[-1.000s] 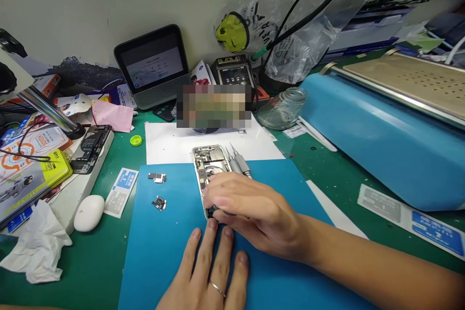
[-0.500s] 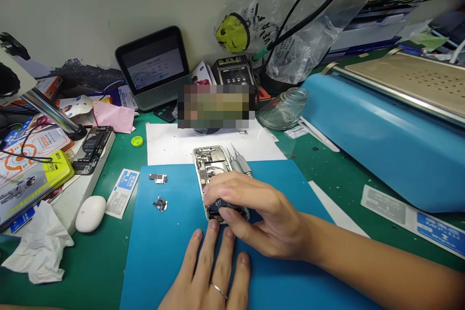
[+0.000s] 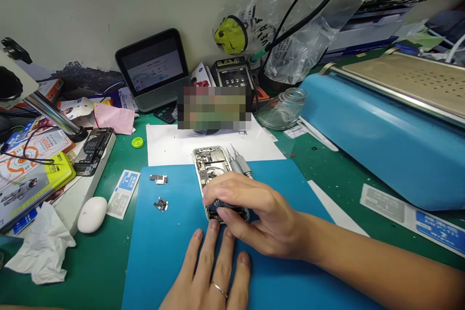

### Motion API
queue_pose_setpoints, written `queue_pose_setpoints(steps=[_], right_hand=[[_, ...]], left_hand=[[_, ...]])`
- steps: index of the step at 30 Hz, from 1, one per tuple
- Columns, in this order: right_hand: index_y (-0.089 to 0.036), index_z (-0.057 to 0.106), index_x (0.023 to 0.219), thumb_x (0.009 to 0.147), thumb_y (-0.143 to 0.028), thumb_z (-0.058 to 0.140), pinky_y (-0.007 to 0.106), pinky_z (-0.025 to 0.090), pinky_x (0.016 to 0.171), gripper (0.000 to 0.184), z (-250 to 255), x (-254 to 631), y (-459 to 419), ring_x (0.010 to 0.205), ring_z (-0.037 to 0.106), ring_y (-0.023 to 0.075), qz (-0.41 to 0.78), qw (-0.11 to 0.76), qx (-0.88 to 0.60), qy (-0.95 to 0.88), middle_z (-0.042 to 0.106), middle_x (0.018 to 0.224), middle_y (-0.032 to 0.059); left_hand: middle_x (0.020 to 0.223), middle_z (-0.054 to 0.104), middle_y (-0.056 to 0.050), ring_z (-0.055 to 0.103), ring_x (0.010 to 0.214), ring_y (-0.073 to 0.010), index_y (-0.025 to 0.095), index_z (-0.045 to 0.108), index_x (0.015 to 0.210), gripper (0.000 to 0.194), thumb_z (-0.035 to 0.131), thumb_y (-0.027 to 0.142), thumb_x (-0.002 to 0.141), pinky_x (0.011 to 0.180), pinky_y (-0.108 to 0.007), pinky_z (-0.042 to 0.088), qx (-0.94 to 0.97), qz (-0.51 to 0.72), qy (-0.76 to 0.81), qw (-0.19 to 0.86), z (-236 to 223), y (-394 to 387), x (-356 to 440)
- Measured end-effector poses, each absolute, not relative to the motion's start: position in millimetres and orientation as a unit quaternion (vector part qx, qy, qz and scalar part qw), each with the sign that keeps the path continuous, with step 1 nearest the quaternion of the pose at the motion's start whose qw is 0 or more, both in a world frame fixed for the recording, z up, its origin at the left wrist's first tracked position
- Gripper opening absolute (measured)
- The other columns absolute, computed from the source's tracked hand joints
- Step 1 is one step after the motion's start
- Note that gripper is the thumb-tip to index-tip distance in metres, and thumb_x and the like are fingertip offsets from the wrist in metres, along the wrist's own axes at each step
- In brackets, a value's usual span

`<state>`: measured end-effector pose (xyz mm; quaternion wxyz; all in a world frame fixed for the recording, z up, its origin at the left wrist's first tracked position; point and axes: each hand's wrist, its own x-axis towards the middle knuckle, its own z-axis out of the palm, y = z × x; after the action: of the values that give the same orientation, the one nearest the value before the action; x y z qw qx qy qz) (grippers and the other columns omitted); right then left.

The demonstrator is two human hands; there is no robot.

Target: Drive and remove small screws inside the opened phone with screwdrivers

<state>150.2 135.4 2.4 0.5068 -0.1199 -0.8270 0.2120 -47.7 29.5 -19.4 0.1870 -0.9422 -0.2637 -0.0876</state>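
A phone [image 3: 210,155] lies on the blue mat [image 3: 156,252] with its inside laid bare. Over its lower half, my right hand [image 3: 250,208] is closed, thumb and fingers pinching a dark, short-handled tool [image 3: 219,203] that looks like a screwdriver; its tip is hidden. My left hand [image 3: 214,271], with a ring on one finger, lies flat with fingers spread, fingertips at the phone's bottom edge. Two grey-handled screwdrivers [image 3: 241,164] lie right beside the phone. To the left on the mat are a small metal-covered part [image 3: 159,179] and a small dark part [image 3: 161,204].
A white earbud case [image 3: 92,214], crumpled tissue [image 3: 41,244] and boxes [image 3: 36,179] are on the left. A tablet-like display [image 3: 154,68] stands at the back, near a glass jar [image 3: 283,109]. At right is a large blue machine [image 3: 363,140]. One object behind the phone is blurred out.
The view has shifted very slightly. Both hands and the phone keep the same places, with the tool still in my right hand.
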Motion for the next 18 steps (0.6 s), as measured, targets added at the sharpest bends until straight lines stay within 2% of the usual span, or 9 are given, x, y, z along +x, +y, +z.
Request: queue_pose_setpoints(steps=[6,12,18], right_hand=[[-0.02,0.043,0.147,0.096,-0.001,0.053,0.039,0.064,0.09,0.055,2.8,150.1,135.7,0.096,0.069,0.0185,0.19,0.505,-0.118,-0.833,0.071,0.104,0.008],[-0.019,0.043,0.147,0.097,-0.002,0.054,0.038,0.064,0.086,0.055,2.1,149.9,136.1,0.093,0.068,0.0185,0.19,0.509,-0.118,-0.831,0.07,0.102,0.0079],[-0.018,0.043,0.147,0.095,0.0,0.055,0.037,0.064,0.085,0.056,1.7,149.5,135.7,0.094,0.069,0.0192,0.191,0.51,-0.118,-0.83,0.07,0.101,0.0085]], left_hand=[[0.149,0.06,-0.021,0.054,0.137,-0.0414,0.01,0.056,0.152,0.065,0.046,0.059,0.11,0.12,-0.057,0.026,-0.943,-0.075,-0.265,0.185,-17.0,28.4,-47.5],[0.141,0.066,-0.018,0.058,0.132,-0.0401,0.011,0.062,0.146,0.047,0.047,0.04,0.112,0.118,-0.057,0.027,-0.94,-0.092,-0.274,0.18,-14.9,28.6,-44.9],[0.147,0.062,-0.02,0.058,0.133,-0.04,0.009,0.056,0.151,0.051,0.04,0.04,0.114,0.116,-0.056,0.031,-0.945,-0.07,-0.258,0.189,-13.4,29.8,-46.2]])
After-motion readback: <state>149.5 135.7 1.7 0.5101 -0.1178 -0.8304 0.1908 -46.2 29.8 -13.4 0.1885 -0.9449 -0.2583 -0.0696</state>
